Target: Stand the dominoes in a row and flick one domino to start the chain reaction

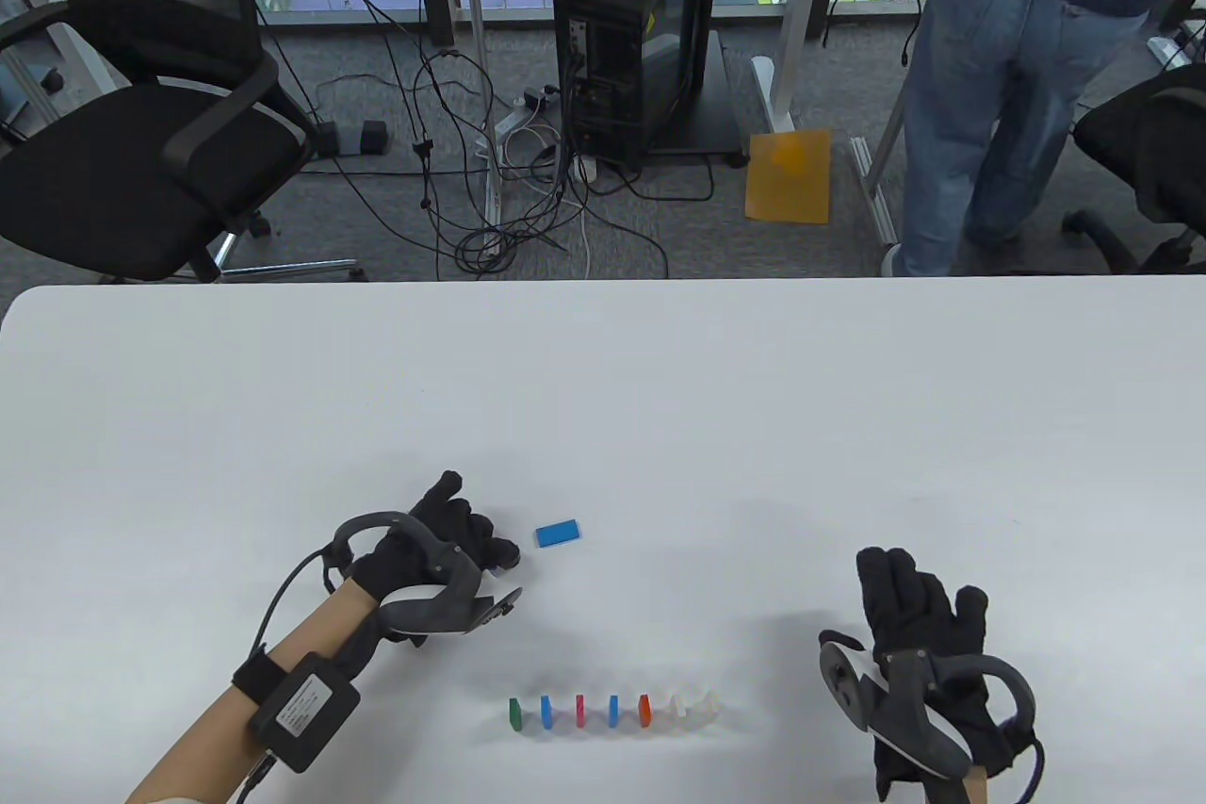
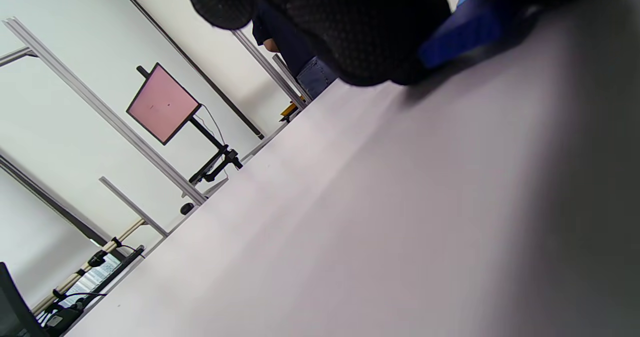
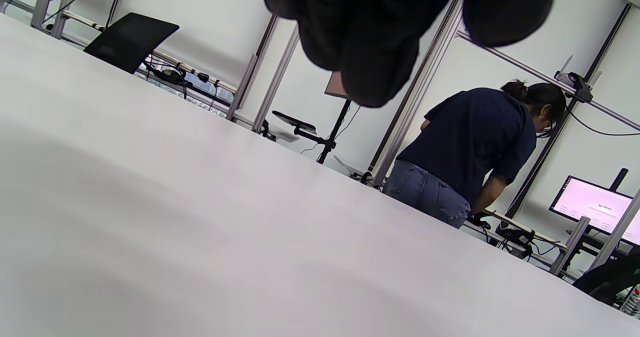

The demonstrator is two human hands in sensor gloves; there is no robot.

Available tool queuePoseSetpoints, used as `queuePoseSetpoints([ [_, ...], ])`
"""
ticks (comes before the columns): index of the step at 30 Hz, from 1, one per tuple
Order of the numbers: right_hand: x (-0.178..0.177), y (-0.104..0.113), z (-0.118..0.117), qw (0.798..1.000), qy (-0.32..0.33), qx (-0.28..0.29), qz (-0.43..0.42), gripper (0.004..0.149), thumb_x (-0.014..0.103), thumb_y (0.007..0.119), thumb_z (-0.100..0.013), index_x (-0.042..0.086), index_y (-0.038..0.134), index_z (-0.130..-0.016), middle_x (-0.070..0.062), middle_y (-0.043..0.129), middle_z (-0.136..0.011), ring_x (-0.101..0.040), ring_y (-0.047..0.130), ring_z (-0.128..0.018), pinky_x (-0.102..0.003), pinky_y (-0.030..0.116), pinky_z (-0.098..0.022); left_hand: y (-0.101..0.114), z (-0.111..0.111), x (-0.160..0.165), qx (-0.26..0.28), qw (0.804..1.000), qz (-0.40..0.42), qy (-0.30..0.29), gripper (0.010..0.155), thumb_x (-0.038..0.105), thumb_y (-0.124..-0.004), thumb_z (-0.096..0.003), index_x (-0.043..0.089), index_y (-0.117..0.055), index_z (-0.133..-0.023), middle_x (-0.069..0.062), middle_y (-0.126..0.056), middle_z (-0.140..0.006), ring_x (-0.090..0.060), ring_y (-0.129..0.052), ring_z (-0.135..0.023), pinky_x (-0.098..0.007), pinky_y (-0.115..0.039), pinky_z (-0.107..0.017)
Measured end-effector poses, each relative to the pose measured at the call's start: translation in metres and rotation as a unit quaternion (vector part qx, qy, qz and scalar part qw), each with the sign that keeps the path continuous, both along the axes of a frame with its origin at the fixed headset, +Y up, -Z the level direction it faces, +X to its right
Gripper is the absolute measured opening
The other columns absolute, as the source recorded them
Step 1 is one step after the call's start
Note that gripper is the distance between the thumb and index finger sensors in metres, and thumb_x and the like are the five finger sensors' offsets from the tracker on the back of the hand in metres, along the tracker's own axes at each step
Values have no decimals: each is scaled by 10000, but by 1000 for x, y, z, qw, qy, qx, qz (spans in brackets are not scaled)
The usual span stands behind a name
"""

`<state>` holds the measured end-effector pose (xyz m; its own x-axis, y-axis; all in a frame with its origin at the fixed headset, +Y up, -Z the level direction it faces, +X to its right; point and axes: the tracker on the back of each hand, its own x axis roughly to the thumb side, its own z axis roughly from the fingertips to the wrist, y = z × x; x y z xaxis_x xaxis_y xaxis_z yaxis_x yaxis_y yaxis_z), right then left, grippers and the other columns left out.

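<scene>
L hand [image 1: 443, 549] hovers low over the counter [image 1: 660, 389], fingers loosely curled, tips just left of a loose blue domino [image 1: 558, 533] lying flat. In the table view there's a small gap between tips and domino; in the left wrist view the glove sits right against the blue piece [image 2: 465, 32], so contact can't be settled. L grip holds nothing that shows, reads as relaxed and open.

R hand [image 1: 919, 615] lies flat, palm down, on the counter at right, fingers straight and a bit spread, thumb out to the side. R grip is open and empty; right wrist view shows only dark fingertips [image 3: 380, 52] above bare counter.

Row [image 1: 612, 710] stands near the front edge, between the 2 hands, well apart from both: 7 dominoes upright, evenly spaced, running L to R. Count: 1 green [image 1: 514, 714], 2 blue, 1 red, 1 orange [image 1: 645, 709], 2 pale/white at the R end, faint against the counter. With the flat one, 8 dominoes, 3 of them blue.

Behind the counter: a person [image 1: 999, 41] in jeans, a chair [image 1: 132, 116], cables on the floor.
</scene>
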<state>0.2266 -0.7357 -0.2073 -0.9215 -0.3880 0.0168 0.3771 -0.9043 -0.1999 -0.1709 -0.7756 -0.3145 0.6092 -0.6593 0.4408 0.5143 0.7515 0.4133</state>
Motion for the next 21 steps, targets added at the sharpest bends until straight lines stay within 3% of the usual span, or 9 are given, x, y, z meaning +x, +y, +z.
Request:
queuePoseSetpoints([
  [3,0,0,0,1000,0,2,-3,929,609,497,-356,51,389,-1091,-202,586,-1103,-387,805,-920,-696,587,-618,8,1,-12,3,999,43,29,522,631,-640,-256,707,-520,-759,340,-903,-797,176,-983,-546,-341,-778,-753],
  [5,0,0,0,1000,0,2,-4,931,609,496,-356,49,387,-1091,-205,583,-1104,-388,804,-921,-696,587,-619,17,4,-23,-15,995,82,54,554,612,-625,-282,689,-513,-820,300,-901,-814,151,-979,-553,-365,-774,-751],
  [9,-1,0,0,1000,4,5,-1,929,609,496,-356,51,387,-1090,-205,582,-1103,-387,805,-920,-695,587,-619,34,16,-38,-25,988,135,77,511,586,-619,-302,663,-583,-806,245,-893,-828,105,-975,-560,-407,-768,-747],
  [15,-4,0,1,1000,13,12,3,927,608,496,-357,50,388,-1089,-205,585,-1102,-388,803,-921,-695,590,-616,54,55,-47,31,986,153,61,435,634,-638,-275,598,-625,-708,298,-884,-805,140,-981,-533,-363,-776,-746],
  [19,-6,1,2,1000,17,12,7,929,607,496,-357,45,388,-1089,-207,583,-1102,-388,798,-925,-693,588,-618,62,83,-44,35,984,169,43,446,650,-656,-274,543,-679,-706,317,-880,-797,154,-980,-507,-343,-783,-738],
  [21,-7,1,3,1000,19,13,8,929,606,495,-357,45,386,-1089,-211,578,-1103,-391,795,-928,-693,587,-619,63,98,-42,10,982,185,36,458,656,-663,-272,543,-699,-714,327,-887,-786,160,-982,-491,-333,-786,-734],
])
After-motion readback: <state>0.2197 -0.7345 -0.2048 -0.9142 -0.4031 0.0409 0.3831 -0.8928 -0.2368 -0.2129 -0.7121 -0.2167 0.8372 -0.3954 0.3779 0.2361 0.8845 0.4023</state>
